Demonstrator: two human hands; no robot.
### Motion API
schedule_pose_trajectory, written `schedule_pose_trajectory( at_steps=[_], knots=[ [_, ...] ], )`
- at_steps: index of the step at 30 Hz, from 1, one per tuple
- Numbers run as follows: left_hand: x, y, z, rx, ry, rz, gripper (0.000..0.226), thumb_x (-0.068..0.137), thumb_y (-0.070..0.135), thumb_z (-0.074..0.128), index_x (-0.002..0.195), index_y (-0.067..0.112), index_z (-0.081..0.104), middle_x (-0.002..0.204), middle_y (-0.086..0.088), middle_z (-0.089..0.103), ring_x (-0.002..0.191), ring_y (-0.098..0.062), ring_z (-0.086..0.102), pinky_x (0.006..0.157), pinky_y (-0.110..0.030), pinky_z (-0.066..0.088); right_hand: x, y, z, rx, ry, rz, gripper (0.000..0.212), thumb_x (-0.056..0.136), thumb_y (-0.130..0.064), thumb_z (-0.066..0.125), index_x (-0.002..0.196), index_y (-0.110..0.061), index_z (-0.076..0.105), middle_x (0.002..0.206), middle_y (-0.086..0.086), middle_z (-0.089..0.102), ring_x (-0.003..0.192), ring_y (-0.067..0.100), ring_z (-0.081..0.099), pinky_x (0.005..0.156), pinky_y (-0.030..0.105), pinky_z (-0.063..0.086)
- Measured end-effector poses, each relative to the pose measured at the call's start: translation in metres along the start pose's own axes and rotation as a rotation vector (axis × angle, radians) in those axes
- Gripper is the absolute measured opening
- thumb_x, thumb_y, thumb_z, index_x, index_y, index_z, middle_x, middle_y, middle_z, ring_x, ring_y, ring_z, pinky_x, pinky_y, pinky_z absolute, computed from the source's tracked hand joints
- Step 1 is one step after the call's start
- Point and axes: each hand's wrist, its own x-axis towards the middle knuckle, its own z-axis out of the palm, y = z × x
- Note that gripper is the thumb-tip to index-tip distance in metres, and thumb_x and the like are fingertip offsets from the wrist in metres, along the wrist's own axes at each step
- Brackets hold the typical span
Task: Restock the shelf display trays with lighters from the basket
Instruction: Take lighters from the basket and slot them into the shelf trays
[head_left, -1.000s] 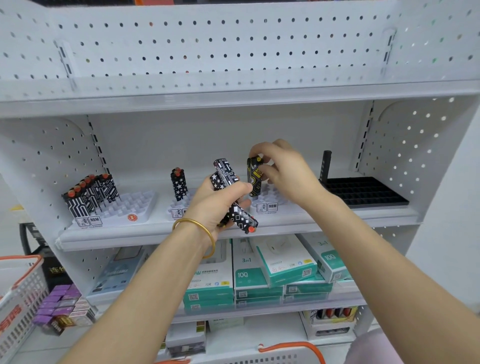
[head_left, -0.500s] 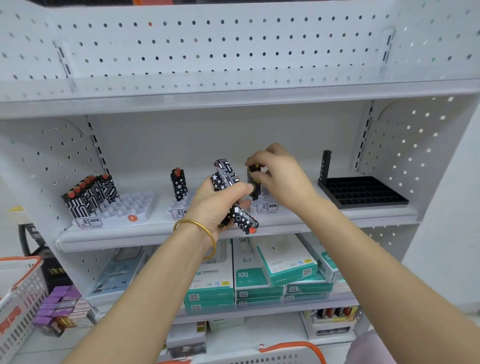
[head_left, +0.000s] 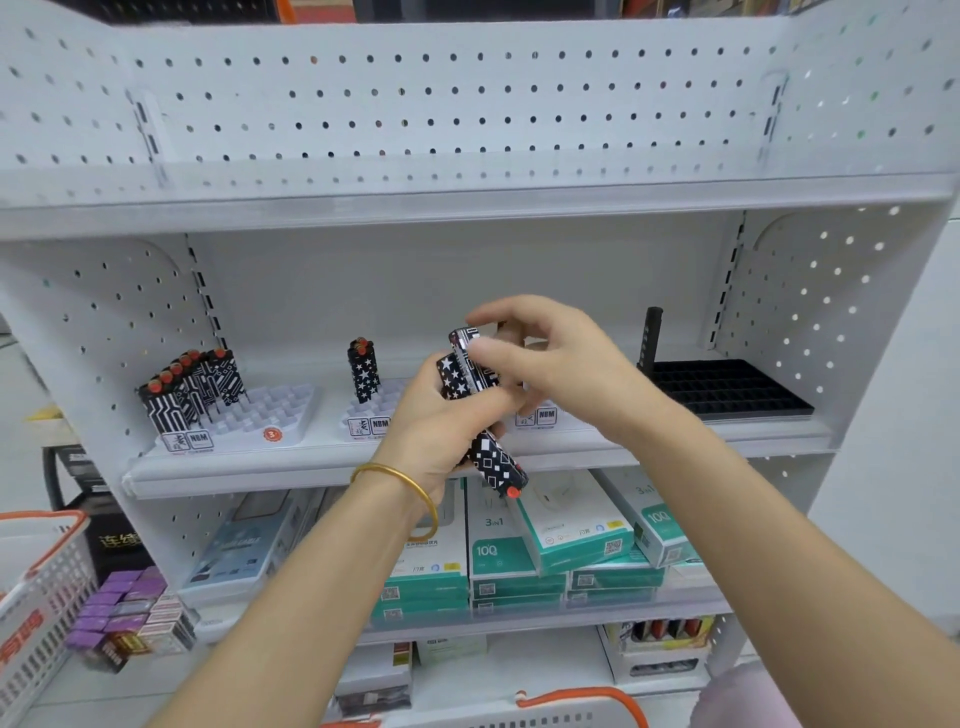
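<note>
Head view, the only one. My left hand (head_left: 436, 431) was at the middle of the bay, wrapped round a bundle of lighters (head_left: 488, 452). It held a starred one, a line-patterned lighter (head_left: 465, 345) sticking up toward 12 o'clock, and a squared one slanting down toward 5 o'clock with its red button lowest. My right hand (head_left: 566, 369) was at 3 o'clock of the bundle. Its fingers (head_left: 501, 312) were curled over the top of the line-patterned lighter and the thumb lay across it. With the blur, I cannot tell whether they actually pinched it.

On the shelf (head_left: 311, 470), the left white tray (head_left: 280, 415) at 9 o'clock carried one row of patterned lighters (head_left: 192, 384) along its left side, the other sockets bare. The middle white tray (head_left: 363, 426) held only a small starred cluster (head_left: 363, 371) at its back. A third white tray (head_left: 543, 415) sat mostly behind my hands, so its fill I could not read. The black tray (head_left: 727, 389) at 3 o'clock had a single dark lighter (head_left: 652, 338) at its back-left corner.

I judged the restock to be early — most sockets were bare and a handful was not yet placed. Of the basket (head_left: 582, 696) at 6 o'clock only the rim and orange handle showed, its stock out of sight.
</note>
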Motion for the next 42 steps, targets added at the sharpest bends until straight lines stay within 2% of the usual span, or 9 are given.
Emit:
schedule_pose_trajectory(
  at_steps=[3, 6, 12, 17, 20, 26, 32, 36, 42],
  knots=[
    [-0.002, 0.000, 0.001, -0.010, 0.008, -0.019, 0.023, 0.074, 0.008, 0.075, 0.084, 0.023, 0.061, 0.064, 0.006, 0.063, 0.059, -0.008, 0.057, 0.054, -0.020, 0.046, 0.002, 0.001, 0.005, 0.077, -0.028, 0.023, 0.015, 0.084, -0.011, 0.067, 0.096, -0.017, 0.061, 0.079, 0.008, 0.060, 0.067, 0.019, 0.058, 0.054, 0.032, 0.050],
    [-0.002, 0.002, -0.002, -0.029, 0.017, -0.049, 0.033, 0.069, 0.013, 0.081, 0.093, 0.022, 0.059, 0.069, 0.005, 0.064, 0.056, -0.007, 0.057, 0.053, -0.021, 0.046, 0.000, 0.003, 0.006, 0.273, -0.029, 0.094, 0.013, 0.087, -0.007, 0.062, 0.096, -0.011, 0.054, 0.072, 0.006, 0.058, 0.054, 0.015, 0.059, 0.048, 0.028, 0.051],
    [-0.006, 0.002, -0.009, -0.067, 0.006, -0.084, 0.019, 0.080, 0.019, 0.070, 0.097, 0.021, 0.060, 0.080, 0.002, 0.068, 0.057, -0.009, 0.061, 0.050, -0.020, 0.047, 0.001, 0.008, 0.010, 0.410, 0.057, 0.114, 0.014, 0.089, -0.005, 0.058, 0.097, -0.011, 0.049, 0.064, -0.001, 0.055, 0.056, 0.011, 0.057, 0.051, 0.028, 0.053],
    [-0.006, 0.005, -0.018, -0.126, 0.018, -0.147, 0.010, 0.085, 0.017, 0.065, 0.094, 0.020, 0.062, 0.068, 0.007, 0.065, 0.050, -0.007, 0.059, 0.055, -0.022, 0.045, 0.001, 0.011, 0.010, 0.365, 0.201, 0.102, 0.015, 0.089, -0.009, 0.060, 0.103, -0.012, 0.057, 0.076, 0.004, 0.065, 0.065, 0.015, 0.061, 0.061, 0.032, 0.052],
    [-0.008, 0.006, -0.024, -0.163, 0.031, -0.165, 0.010, 0.085, 0.012, 0.064, 0.091, 0.020, 0.062, 0.072, 0.002, 0.060, 0.050, -0.008, 0.057, 0.053, -0.021, 0.043, 0.001, 0.013, 0.009, 0.415, 0.262, 0.128, 0.011, 0.088, -0.008, 0.061, 0.095, -0.014, 0.054, 0.096, 0.023, 0.065, 0.060, 0.013, 0.055, 0.051, 0.024, 0.048],
    [-0.007, 0.011, -0.033, -0.268, 0.094, -0.187, 0.010, 0.086, 0.011, 0.062, 0.090, 0.021, 0.062, 0.069, 0.001, 0.060, 0.050, -0.009, 0.056, 0.046, -0.018, 0.043, -0.002, 0.015, 0.010, 0.556, 0.123, 0.156, 0.012, 0.087, 0.003, 0.055, 0.082, -0.007, 0.052, 0.078, 0.013, 0.058, 0.063, 0.020, 0.061, 0.061, 0.028, 0.057],
    [-0.007, 0.015, -0.038, -0.257, 0.151, -0.130, 0.017, 0.087, 0.005, 0.060, 0.098, 0.017, 0.062, 0.070, -0.001, 0.061, 0.051, -0.011, 0.055, 0.045, -0.018, 0.045, -0.005, 0.018, 0.020, 0.377, 0.039, 0.070, 0.021, 0.080, 0.010, 0.061, 0.087, -0.009, 0.058, 0.102, 0.012, 0.066, 0.076, 0.023, 0.064, 0.078, 0.032, 0.057],
    [-0.007, 0.018, -0.038, -0.203, 0.176, -0.100, 0.018, 0.087, 0.004, 0.059, 0.098, 0.019, 0.061, 0.073, 0.002, 0.063, 0.047, -0.007, 0.055, 0.042, -0.019, 0.044, -0.005, 0.015, 0.023, 0.232, 0.040, 0.044, 0.044, 0.072, 0.018, 0.065, 0.094, -0.019, 0.053, 0.100, 0.002, 0.062, 0.079, 0.017, 0.059, 0.069, 0.023, 0.051],
    [-0.008, 0.024, -0.037, -0.165, 0.178, -0.067, 0.020, 0.087, 0.001, 0.056, 0.097, 0.018, 0.060, 0.074, 0.000, 0.059, 0.044, -0.006, 0.054, 0.039, -0.018, 0.041, -0.003, 0.012, 0.027, 0.248, -0.015, 0.055, 0.024, 0.079, 0.008, 0.066, 0.094, -0.010, 0.060, 0.089, 0.007, 0.063, 0.074, 0.017, 0.063, 0.070, 0.023, 0.055]
  ],
)
